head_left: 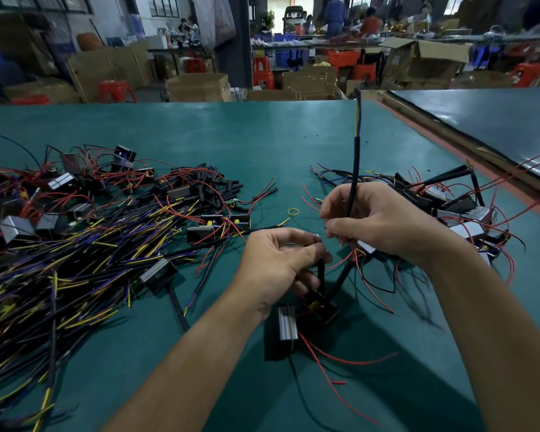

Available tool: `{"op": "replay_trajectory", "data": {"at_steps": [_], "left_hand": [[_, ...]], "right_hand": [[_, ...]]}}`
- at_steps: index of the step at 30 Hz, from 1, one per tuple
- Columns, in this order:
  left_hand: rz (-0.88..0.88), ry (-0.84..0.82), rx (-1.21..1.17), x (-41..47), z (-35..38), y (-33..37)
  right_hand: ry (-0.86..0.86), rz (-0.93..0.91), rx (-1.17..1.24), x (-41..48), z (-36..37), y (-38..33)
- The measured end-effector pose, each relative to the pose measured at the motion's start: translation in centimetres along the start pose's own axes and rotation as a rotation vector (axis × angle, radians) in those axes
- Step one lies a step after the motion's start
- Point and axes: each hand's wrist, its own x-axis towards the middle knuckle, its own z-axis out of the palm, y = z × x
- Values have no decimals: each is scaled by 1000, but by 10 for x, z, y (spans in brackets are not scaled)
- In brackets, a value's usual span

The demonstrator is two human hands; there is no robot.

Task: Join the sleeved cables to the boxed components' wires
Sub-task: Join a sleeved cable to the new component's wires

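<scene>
Sleeved cable [354, 169]: black and thin, rising nearly upright from my right hand [381, 226] over the middle of the bench [262, 135]. Its far end bares yellow and blue cores. I judge it light and limp along its length, and the matt sleeve should be easy to grip. The right-hand fingers are curled round the sleeve, with thumb and forefinger closed at its lower end. The strands there are too fine for me to make out.

Boxed component [287, 325]: small dark block with a ribbed silver face, lying toward the near edge just below my left hand [278, 263]. Red wires [340, 360] trail from it toward the near right. I take it for light but rigid, best used flat as an anchor and worked by its leads. A second dark box [321, 310] lies touching or just beside it; I cannot tell which.

Left hand: fingers curled, thumb and fingertips pinching a thin lead [290, 244] close to the right hand's pinch.

Handling: I would hold each lead just behind its stripped tip, as the cores look quick to bend or fray.

Stock: loose sleeved cables [75, 260] are heaped by the left edge and wired boxes [455, 207] by the right edge. A yellow rubber band [293, 212] lies between the heaps.
</scene>
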Motion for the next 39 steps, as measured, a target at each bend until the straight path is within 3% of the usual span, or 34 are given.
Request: {"op": "replay_trajectory", "data": {"at_steps": [9, 18, 32, 39], "left_hand": [[59, 51, 13, 3, -4, -2], [64, 120, -31, 3, -5, -2], [76, 115, -15, 1, -5, 3], [-5, 108, -41, 1, -5, 8]], "right_hand": [[-39, 20, -89, 2, 3, 5], [16, -12, 58, 2, 3, 2], [-75, 70, -17, 2, 5, 5], [-77, -50, -72, 1, 3, 2]]}}
